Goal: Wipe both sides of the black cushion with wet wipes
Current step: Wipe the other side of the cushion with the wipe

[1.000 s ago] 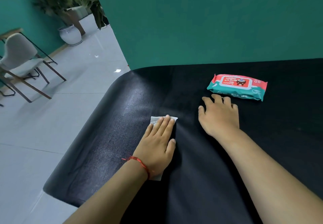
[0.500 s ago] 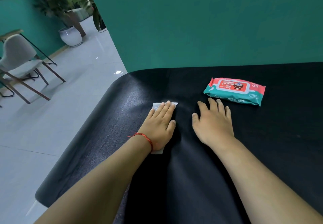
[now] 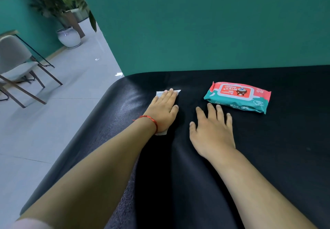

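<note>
Head view is all I've got, so here goes. The black cushion [image 3: 267, 148] fills the lower frame, and the wipes pack [image 3: 238, 96] lies on it toward the far edge; I'll place everything off that pack.

The left hand [image 3: 163, 110] sits left of the pack, palm down with the fingers straight and close together, pressing a wet wipe [image 3: 159, 93] flat onto the cushion. It isn't pinching anything. The wipe peeks out past the fingertips and again at the wrist.

The right hand [image 3: 213, 130] is just on my side of the pack, fingers spread and flat on the cushion, holding nothing. I'd say it's bracing the cover.

Tips for this stroke:
- Keep the whole palm loaded so the wipe doesn't bunch.
- Overlap the lanes and work toward the rounded edge farthest from the pack.

There's a sheen on that side of the cushion. It might be moisture or just glare; I can't tell from here.

The underside looks not yet done.
</note>
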Demonstrator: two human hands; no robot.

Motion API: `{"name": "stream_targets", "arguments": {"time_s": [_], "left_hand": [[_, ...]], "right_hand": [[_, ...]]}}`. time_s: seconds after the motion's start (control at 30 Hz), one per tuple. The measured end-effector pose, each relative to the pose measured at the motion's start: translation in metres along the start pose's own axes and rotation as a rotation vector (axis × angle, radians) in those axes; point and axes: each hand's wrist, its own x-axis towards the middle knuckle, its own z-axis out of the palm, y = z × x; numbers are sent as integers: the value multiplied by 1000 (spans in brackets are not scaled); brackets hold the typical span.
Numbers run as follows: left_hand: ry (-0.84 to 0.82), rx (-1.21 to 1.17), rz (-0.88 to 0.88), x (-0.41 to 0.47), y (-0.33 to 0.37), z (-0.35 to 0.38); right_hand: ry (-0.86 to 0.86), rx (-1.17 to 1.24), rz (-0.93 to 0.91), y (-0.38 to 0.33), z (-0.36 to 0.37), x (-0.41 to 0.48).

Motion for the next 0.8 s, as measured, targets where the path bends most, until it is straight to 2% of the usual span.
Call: {"name": "stream_targets", "arguments": {"time_s": [0.67, 0.8], "left_hand": [[15, -3, -37, 84, -12, -7], [155, -49, -34, 80, -14, -1]], "right_hand": [[-65, -6, -27, -2, -4, 1], [-69, -6, -23, -3, -4, 0]]}}
